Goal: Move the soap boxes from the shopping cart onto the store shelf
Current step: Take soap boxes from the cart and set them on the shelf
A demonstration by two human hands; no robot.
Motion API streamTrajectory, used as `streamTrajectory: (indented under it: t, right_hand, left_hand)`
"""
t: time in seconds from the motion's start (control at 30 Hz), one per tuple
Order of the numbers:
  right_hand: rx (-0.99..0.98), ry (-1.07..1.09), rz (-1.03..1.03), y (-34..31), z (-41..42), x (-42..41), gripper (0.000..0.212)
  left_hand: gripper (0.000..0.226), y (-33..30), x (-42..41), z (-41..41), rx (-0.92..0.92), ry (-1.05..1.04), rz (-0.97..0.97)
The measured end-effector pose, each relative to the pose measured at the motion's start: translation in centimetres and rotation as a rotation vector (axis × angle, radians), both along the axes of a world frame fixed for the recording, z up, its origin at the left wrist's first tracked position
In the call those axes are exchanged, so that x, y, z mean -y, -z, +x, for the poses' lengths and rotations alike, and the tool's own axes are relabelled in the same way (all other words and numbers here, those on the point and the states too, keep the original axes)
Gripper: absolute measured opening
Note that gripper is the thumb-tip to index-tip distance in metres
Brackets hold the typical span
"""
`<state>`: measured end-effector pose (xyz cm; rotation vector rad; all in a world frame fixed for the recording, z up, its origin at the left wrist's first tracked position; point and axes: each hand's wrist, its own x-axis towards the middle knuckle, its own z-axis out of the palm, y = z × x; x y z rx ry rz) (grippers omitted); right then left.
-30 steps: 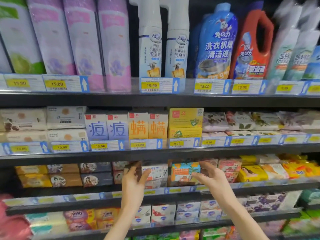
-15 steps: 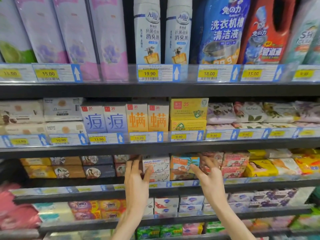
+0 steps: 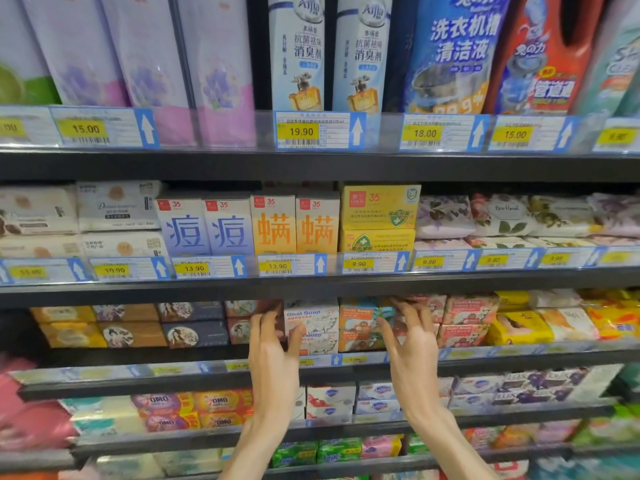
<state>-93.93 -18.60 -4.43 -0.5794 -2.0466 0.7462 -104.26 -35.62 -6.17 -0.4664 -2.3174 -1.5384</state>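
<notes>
Soap boxes: two short stacks of "Goat Soap" cartons on the third shelf down, a white stack (image 3: 313, 325) and, touching it at its 3 o'clock, an orange-and-teal stack (image 3: 360, 323); each is two cartons high.
Look of them: flat rectangular cartons, front panels facing out; white ones carry a pale drawing (goats, as far as can be made out), orange ones a small picture and a teal corner.
Left hand: (image 3: 273, 355) raised at the white stack's 9 o'clock, fingers straight and slightly spread, thumb lying against the carton's left edge; gripping nothing.
Right hand: (image 3: 412, 351) at the orange stack's 3 o'clock, fingers spread and lightly bent, fingertips at the upper carton's right end; whether they touch it cannot be told. Hands are apart, the two stacks between them.
Shelf edge: (image 3: 104, 379) dark rail below the stacks, its price strip blurred.
Readable writing: "Goat Soap" on both stacks; at 12 o'clock above them, yellow tags (image 3: 277, 266) reading 13.90 and 9.90; at 7 o'clock, "OMO" packs (image 3: 194, 408).
Hard to make out: lower white carton's name partly behind the thumb; dark boxes (image 3: 194, 322) at 9 o'clock show portraits only (lettering too small).
Cut off: both forearms at the bottom edge.
</notes>
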Motion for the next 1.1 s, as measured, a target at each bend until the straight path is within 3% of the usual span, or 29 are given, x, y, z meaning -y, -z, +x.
streamTrajectory:
  t: [0.4,0.6,0.9,1.1]
  right_hand:
    - [0.104,0.08,0.176,1.0,-1.8,-0.6,0.032]
    - [0.107,0.05,0.158,1.6,-2.0,-1.0,0.038]
    - [0.118,0.051,0.13,1.3,-1.7,-0.7,0.027]
    - [0.117,-0.084,0.171,1.1,0.1,1.1,0.038]
  left_hand:
    - [0.042,-0.1,-0.4,-0.4,-0.013,-0.003,-0.008]
    - [0.04,0.5,-0.6,-1.3,-0.036,0.009,-0.01]
    - [0.049,0.7,0.1,-1.3,0.031,0.062,-0.006]
    - [0.042,0.8,3.5,0.4,-0.058,0.042,-0.073]
